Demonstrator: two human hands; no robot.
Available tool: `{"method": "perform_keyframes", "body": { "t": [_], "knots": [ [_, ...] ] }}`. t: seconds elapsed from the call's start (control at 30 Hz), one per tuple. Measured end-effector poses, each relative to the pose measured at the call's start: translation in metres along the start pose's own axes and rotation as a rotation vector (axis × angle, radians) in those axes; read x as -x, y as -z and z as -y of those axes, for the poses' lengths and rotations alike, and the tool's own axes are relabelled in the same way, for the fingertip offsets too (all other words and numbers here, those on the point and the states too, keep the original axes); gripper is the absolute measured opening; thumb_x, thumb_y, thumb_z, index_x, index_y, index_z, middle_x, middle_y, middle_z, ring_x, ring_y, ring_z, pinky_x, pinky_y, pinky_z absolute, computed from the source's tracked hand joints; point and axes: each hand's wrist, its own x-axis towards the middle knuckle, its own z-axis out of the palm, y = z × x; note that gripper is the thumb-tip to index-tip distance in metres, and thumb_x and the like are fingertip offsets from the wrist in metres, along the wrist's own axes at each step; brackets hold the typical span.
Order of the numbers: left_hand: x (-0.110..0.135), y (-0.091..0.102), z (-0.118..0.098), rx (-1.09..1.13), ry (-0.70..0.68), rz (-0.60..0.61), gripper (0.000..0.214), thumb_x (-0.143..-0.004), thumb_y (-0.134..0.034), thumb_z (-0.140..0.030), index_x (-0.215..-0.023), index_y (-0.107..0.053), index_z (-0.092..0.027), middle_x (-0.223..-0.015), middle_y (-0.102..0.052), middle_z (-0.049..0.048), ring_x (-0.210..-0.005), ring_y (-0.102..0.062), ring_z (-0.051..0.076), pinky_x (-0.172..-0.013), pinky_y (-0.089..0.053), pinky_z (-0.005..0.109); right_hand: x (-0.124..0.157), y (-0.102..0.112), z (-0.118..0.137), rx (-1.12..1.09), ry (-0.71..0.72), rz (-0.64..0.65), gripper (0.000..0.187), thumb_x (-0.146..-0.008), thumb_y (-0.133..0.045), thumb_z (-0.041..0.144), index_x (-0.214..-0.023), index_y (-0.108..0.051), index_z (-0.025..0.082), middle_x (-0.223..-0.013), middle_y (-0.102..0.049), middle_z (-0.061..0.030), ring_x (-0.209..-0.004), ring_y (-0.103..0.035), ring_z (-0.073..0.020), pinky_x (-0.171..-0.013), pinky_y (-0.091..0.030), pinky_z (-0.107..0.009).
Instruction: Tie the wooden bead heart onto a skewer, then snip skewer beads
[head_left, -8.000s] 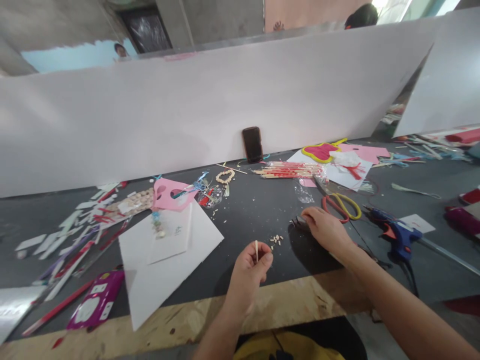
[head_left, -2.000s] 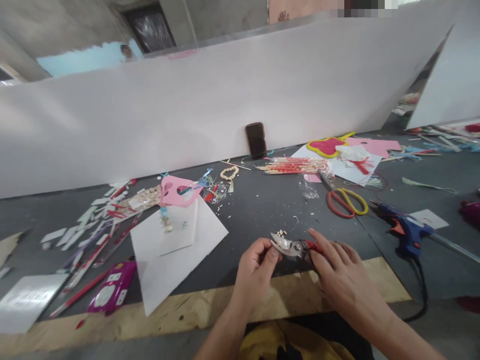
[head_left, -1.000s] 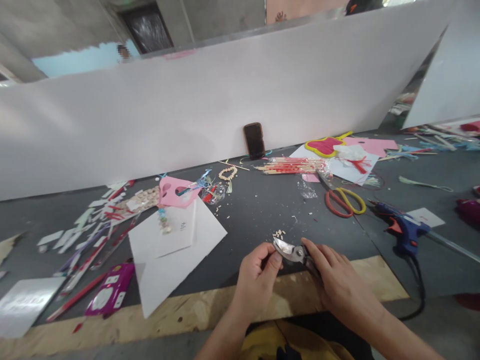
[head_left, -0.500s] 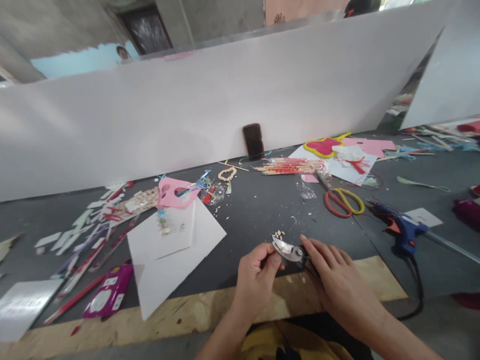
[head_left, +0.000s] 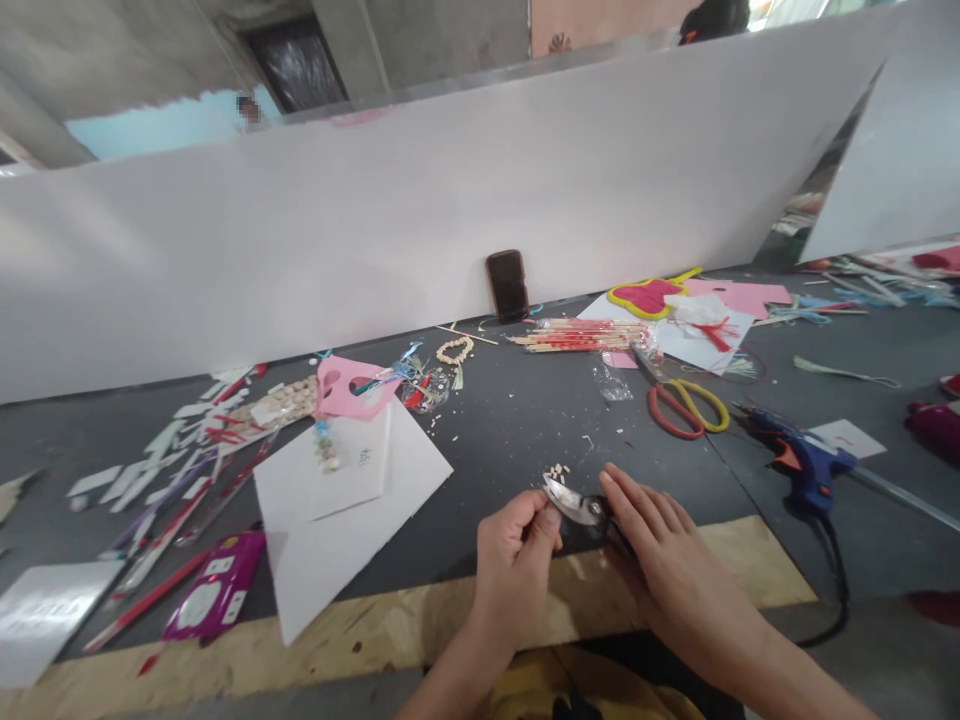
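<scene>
My right hand is wrapped round the handles of a pair of pruning shears, whose curved metal blades point left. The blade tips reach the fingertips of my left hand. That hand is closed in a pinch, thumb against fingers, and what it pinches is too small or too hidden to make out. Just beyond the blades lies a small heap of pale cut bits on the dark table.
Right of my hands lie scissors with red and yellow handles and a blue glue gun. Behind are a bundle of sticks and a phone against a white partition. White paper and a purple packet lie left.
My left hand's fingers have drawn in slightly at the blade tips. The shears and my right hand stay almost in the same place.
</scene>
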Motion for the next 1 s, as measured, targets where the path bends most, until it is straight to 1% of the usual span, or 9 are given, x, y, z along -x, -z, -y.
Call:
{"method": "perform_keyframes", "body": {
  "t": [0.13, 0.3, 0.47, 0.63, 0.73, 0.83, 0.93, 1.0],
  "knots": [
    [0.0005, 0.0016, -0.0022, 0.014, 0.005, 0.046, 0.037, -0.088, -0.044, -0.035, -0.058, -0.048, -0.016, -0.052, -0.046, -0.0028, -0.052, -0.041, 0.008, -0.051, -0.029, 0.02, -0.0012, 0.0, 0.0004, -0.002, -0.011, -0.008, 0.063, -0.089, -0.04, 0.021, -0.146, -0.014, 0.018, -0.142, -0.04, -0.0133, -0.118, -0.046, -0.0274, -0.092, -0.043, -0.048],
    [0.0004, 0.0006, -0.001, 0.073, 0.021, 0.117, 0.033, -0.087, -0.046, -0.033, -0.059, -0.05, -0.016, -0.053, -0.048, -0.0024, -0.052, -0.042, 0.008, -0.051, -0.03, 0.019, -0.0033, 0.0007, 0.0009, -0.032, -0.007, -0.007, 0.057, -0.09, -0.039, 0.021, -0.144, -0.021, 0.017, -0.138, -0.045, -0.0132, -0.112, -0.05, -0.0251, -0.087, -0.047, -0.042],
    [-0.0026, 0.0005, 0.0014, 0.098, 0.048, 0.135, 0.033, -0.087, -0.047, -0.033, -0.06, -0.052, -0.015, -0.054, -0.048, -0.0025, -0.053, -0.041, 0.009, -0.053, -0.031, 0.019, -0.0041, 0.0022, 0.0015, -0.047, -0.007, 0.032, 0.053, -0.089, -0.04, 0.021, -0.141, -0.028, 0.017, -0.131, -0.052, -0.0121, -0.108, -0.052, -0.0249, -0.082, -0.049, -0.04],
    [-0.0028, 0.0003, 0.0014, 0.121, 0.085, 0.147, 0.034, -0.087, -0.048, -0.035, -0.059, -0.051, -0.015, -0.053, -0.046, -0.0032, -0.051, -0.038, 0.008, -0.051, -0.03, 0.02, -0.0057, 0.0012, 0.0024, -0.05, -0.019, 0.027, 0.05, -0.09, -0.039, 0.022, -0.139, -0.031, 0.017, -0.123, -0.056, -0.0125, -0.102, -0.054, -0.025, -0.078, -0.048, -0.04],
    [-0.0023, -0.0005, 0.0024, 0.131, 0.094, 0.148, 0.034, -0.087, -0.048, -0.035, -0.06, -0.052, -0.015, -0.054, -0.047, -0.0029, -0.052, -0.039, 0.008, -0.052, -0.031, 0.02, -0.0046, 0.0009, 0.0012, -0.042, -0.023, 0.022, 0.05, -0.088, -0.039, 0.018, -0.138, -0.033, 0.017, -0.119, -0.057, -0.0129, -0.099, -0.054, -0.0248, -0.076, -0.048, -0.04],
    [-0.0023, -0.0012, 0.004, 0.165, 0.112, 0.16, 0.029, -0.087, -0.049, -0.035, -0.068, -0.057, -0.014, -0.057, -0.052, -0.002, -0.054, -0.043, 0.008, -0.053, -0.033, 0.019, -0.0037, 0.0019, -0.0002, -0.036, -0.023, 0.023, 0.052, -0.086, -0.04, 0.014, -0.137, -0.034, 0.017, -0.118, -0.057, -0.0132, -0.098, -0.054, -0.0243, -0.076, -0.047, -0.04],
    [-0.0027, -0.002, 0.0044, 0.234, 0.088, 0.16, 0.021, -0.085, -0.053, -0.034, -0.084, -0.061, -0.015, -0.07, -0.061, 0.0011, -0.065, -0.054, 0.011, -0.061, -0.04, 0.02, -0.0043, 0.0036, -0.0006, -0.014, -0.035, 0.016, 0.055, -0.083, -0.041, 0.012, -0.137, -0.034, 0.017, -0.118, -0.057, -0.0133, -0.098, -0.054, -0.0244, -0.076, -0.047, -0.04],
    [-0.0028, -0.0028, 0.0036, 0.245, 0.071, 0.138, 0.02, -0.084, -0.055, -0.033, -0.086, -0.063, -0.015, -0.074, -0.064, 0.0026, -0.07, -0.058, 0.013, -0.065, -0.043, 0.021, -0.0054, 0.005, 0.0001, 0.004, -0.04, 0.009, 0.056, -0.082, -0.041, 0.012, -0.138, -0.034, 0.018, -0.118, -0.057, -0.0132, -0.097, -0.054, -0.0245, -0.075, -0.047, -0.04]
  ]
}}
